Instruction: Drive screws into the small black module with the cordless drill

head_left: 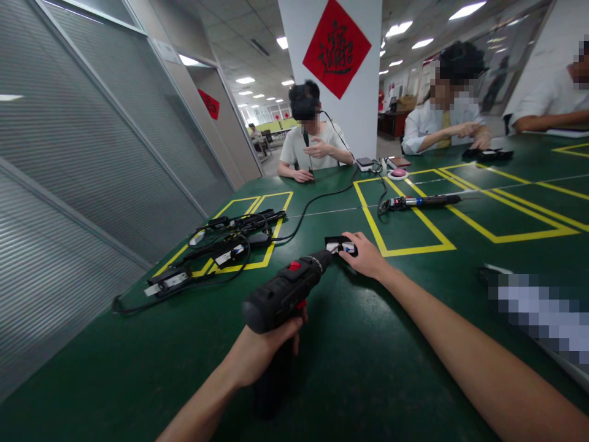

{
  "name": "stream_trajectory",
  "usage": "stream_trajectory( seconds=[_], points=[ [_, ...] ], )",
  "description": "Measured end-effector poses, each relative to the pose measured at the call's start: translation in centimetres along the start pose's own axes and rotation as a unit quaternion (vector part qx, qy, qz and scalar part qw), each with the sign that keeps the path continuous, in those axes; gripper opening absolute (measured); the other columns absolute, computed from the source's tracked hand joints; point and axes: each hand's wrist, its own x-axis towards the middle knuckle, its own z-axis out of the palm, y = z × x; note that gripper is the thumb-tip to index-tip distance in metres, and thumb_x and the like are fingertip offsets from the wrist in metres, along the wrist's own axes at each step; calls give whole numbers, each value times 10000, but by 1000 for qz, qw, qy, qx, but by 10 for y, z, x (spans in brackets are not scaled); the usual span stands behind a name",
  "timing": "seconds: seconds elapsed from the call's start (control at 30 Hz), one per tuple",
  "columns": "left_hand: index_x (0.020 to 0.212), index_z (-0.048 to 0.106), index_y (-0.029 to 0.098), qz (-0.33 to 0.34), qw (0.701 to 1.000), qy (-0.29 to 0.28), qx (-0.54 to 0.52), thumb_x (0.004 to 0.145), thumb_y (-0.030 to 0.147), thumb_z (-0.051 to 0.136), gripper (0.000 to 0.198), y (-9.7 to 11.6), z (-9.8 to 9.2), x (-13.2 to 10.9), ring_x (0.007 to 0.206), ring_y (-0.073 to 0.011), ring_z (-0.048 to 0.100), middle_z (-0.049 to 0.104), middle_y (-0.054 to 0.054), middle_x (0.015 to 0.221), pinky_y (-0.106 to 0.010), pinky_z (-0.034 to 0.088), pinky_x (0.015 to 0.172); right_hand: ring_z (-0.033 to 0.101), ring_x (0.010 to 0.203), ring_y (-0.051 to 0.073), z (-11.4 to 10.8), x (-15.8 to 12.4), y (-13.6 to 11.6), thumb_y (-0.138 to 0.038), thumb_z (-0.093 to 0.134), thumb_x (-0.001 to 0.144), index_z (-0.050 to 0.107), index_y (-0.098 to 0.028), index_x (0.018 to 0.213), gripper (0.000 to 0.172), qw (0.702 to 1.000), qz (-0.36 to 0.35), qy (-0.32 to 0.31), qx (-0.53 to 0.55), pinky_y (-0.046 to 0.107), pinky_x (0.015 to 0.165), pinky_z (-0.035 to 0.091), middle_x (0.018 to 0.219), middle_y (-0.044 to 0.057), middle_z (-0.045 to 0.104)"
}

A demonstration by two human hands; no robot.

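Left hand (264,350) clenched round drill (285,291); right hand (365,255) fingers grasp part (339,247) on bench (368,368), at drill tip. Risk: tip slips, hits fingers.

The dark green table (138,356) is marked out in yellow taped rectangles. On the left lies a tangle of black tools and cables (221,245). A small black part (338,244) sits near the middle. Farther off are a long slim screwdriver (421,201), a pink round pad (398,173) and a small dark box (365,163).
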Motion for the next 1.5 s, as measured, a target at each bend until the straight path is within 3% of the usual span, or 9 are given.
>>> stream_trajectory(
  seconds=[0.27,0.43,0.63,0.83,1.07,1.27,1.5],
  points=[
    [972,565,151,-4,1000,0,0,887,331,526,203,1,0,0,589,-161,564,634,-4,649,-303,418,618,578,1072,238,0,0,0,-423,569,846,488,-230,1315,514,1000,7,-4,-2,380,956,453,1209,104,526],
    [1011,568,153,6,1000,10,-17,889,313,536,204,0,-1,1,589,-147,590,656,-42,882,-309,433,617,577,1072,236,0,0,0,-424,570,846,484,-230,1315,515,1000,6,-6,-1,379,956,451,1197,100,529],
    [1014,578,141,-1,1000,3,0,898,317,520,219,2,-2,1,596,-169,584,632,-8,670,-313,435,622,579,1064,236,-1,-1,-1,-431,566,850,488,-239,1308,503,1000,6,-5,2,380,942,460,1192,96,527],
    [1009,568,153,1,1000,15,-25,876,305,547,204,5,0,1,582,-137,586,642,-46,902,-294,443,585,582,1059,233,0,0,0,-427,577,845,489,-245,1313,510,1000,6,-5,3,382,942,458,1192,95,527],
    [1047,574,136,-11,1000,-2,6,889,323,511,253,6,-1,2,572,-165,563,623,-3,620,-297,399,589,585,1044,231,-1,0,-1,-420,572,845,503,-246,1303,494,1000,0,-3,4,382,939,459,1171,90,532],
    [1155,547,124,-9,1000,-2,17,872,329,537,350,11,1,1,584,-160,547,625,2,631,-292,398,601,587,1049,234,0,0,0,-415,573,847,501,-249,1306,494,1000,2,-4,5,381,946,456,1178,93,532],
    [1078,590,138,-12,1000,16,20,864,320,553,284,7,0,2,593,-161,548,634,0,624,-287,398,604,589,1045,233,-1,0,-1,-428,571,847,504,-257,1301,490,1000,4,-7,5,380,935,462,1174,90,535]
  ],
)
